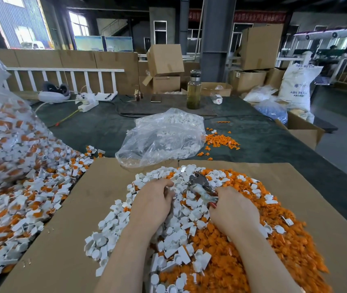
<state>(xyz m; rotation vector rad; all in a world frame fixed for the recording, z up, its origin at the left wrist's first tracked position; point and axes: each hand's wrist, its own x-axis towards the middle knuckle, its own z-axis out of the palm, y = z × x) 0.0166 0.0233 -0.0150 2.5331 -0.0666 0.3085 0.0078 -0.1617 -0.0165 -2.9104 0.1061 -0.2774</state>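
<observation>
A heap of small white plastic pieces (181, 220) and orange plastic caps (284, 240) lies on a sheet of brown cardboard (67, 235) in front of me. My left hand (153, 201) rests on the white part of the heap, thumb and fingers curled round white pieces; the fingertips are hidden. My right hand (231, 210) sits where white meets orange and grips the red-handled end of a metal hand tool (200, 183), whose head points up and away over the pile.
A clear bag of white pieces (162, 138) lies beyond the cardboard, loose orange caps (221, 141) to its right. A big bag and a spill of joined white-and-orange parts (14, 187) fill the left. Farther off stand a bottle (193, 92), a power strip (88, 106) and cardboard boxes (165, 60).
</observation>
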